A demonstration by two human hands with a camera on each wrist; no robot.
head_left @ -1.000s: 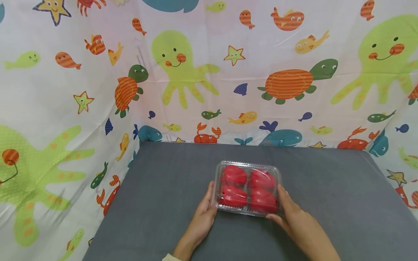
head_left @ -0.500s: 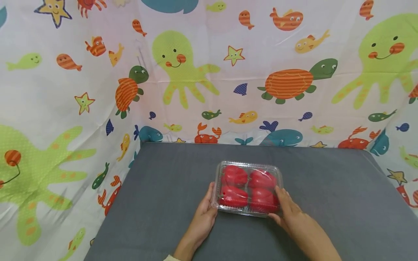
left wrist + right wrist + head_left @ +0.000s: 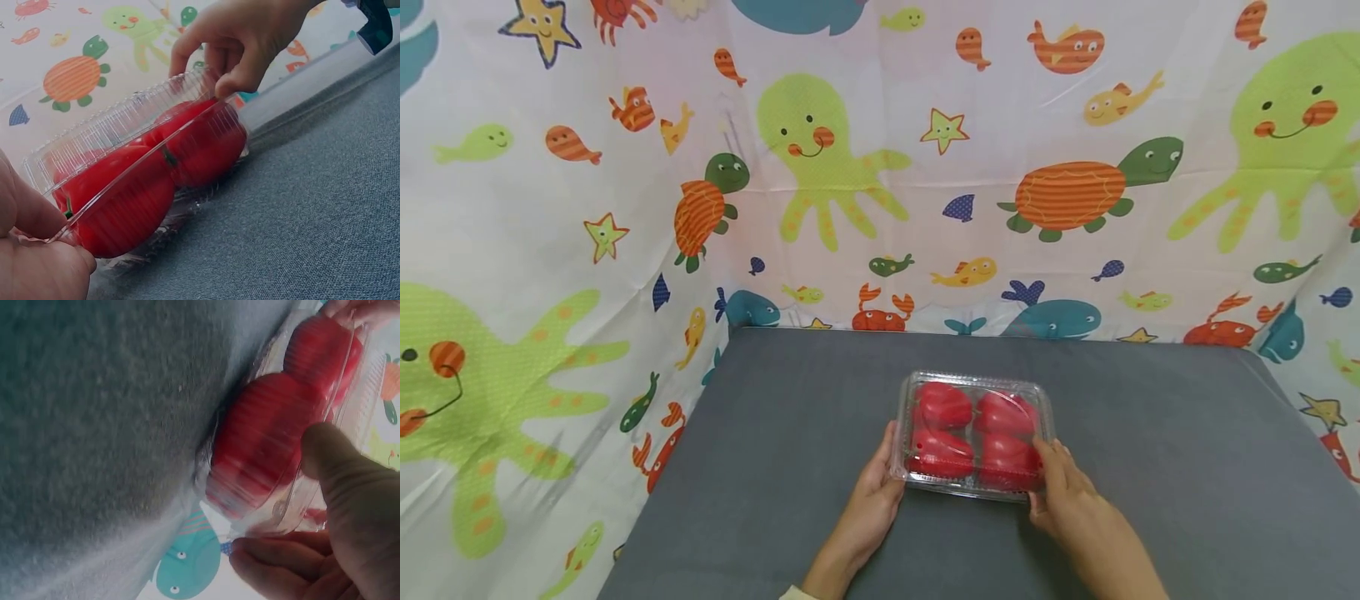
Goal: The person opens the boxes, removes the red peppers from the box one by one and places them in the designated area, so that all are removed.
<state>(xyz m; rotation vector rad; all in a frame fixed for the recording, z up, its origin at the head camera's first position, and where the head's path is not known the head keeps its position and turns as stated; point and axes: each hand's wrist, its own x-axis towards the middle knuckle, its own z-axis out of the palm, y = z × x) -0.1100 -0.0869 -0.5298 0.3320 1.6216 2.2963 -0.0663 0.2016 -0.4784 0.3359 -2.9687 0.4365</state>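
Observation:
A clear plastic clamshell box point(image 3: 973, 400) sits on the grey table. Inside are several red, rounded vegetables point(image 3: 122, 200) with small green stems, tomato-like in appearance. Their upper sides show through the closed lid in the head view. My left hand point(image 3: 868, 508) holds the box's left end; in the left wrist view, thumb and finger pinch the rim near its corner. At the front right corner, my right hand point(image 3: 1082, 508) grips the rim. In the right wrist view its thumb point(image 3: 325, 456) presses on the edge, while the other fingers lie on the opposite side.
The grey cloth-covered table point(image 3: 805, 400) extends around the box. A white curtain point(image 3: 850, 50) printed with sea animals stands along the table's back and both sides. Part of a dark band point(image 3: 375, 25) shows at the right wrist.
My right hand has shifted its grip slightly at the front right corner, its thumb drawing in towards the fingers. The left hand keeps its hold. The head view has turned slightly to the left.

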